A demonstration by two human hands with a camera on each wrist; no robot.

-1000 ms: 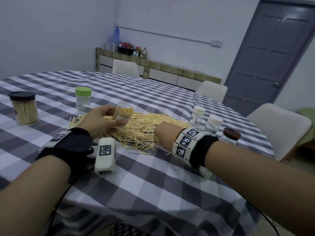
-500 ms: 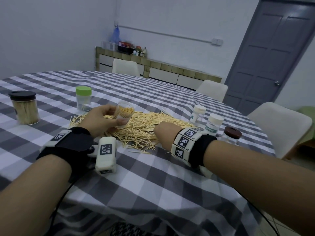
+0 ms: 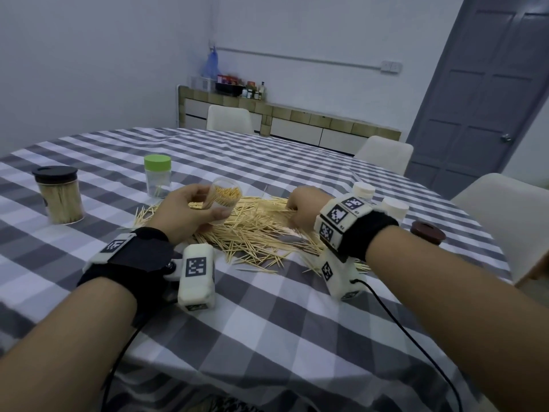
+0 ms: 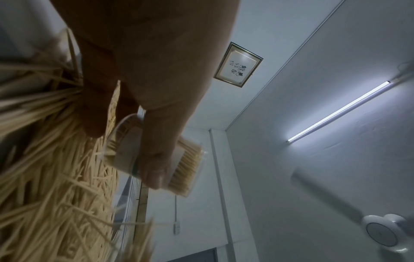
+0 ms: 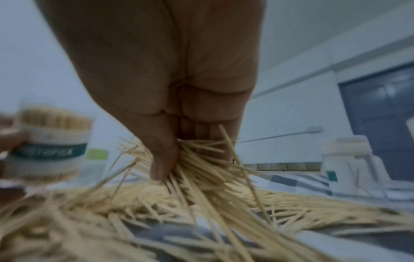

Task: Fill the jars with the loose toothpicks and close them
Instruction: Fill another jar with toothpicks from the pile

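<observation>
Since the earlier frame my right hand [image 3: 301,205] has risen off the toothpick pile [image 3: 252,230] and closed: thumb and curled fingers [image 5: 163,159] now pinch a bunch of toothpicks [image 5: 201,164], its tips trailing into the heap. My left hand [image 3: 190,214] is unchanged, gripping the open jar [image 3: 224,200] at the pile's 10 o'clock edge, mouth tilted toward 3 o'clock, I judge so the bunch can slide in lengthwise. The jar looks nearly full. The pinch sits near one end of the sticks, which keeps them roughly parallel for loading. Outward on the checked tablecloth [image 3: 267,322]: a green-lidded jar [image 3: 157,175] at 11 o'clock, a black-lidded full jar [image 3: 59,194] at 9 o'clock, two white-capped jars [image 3: 392,208] and a brown lid [image 3: 427,231] at 3 o'clock, all clear of the working zone.
</observation>
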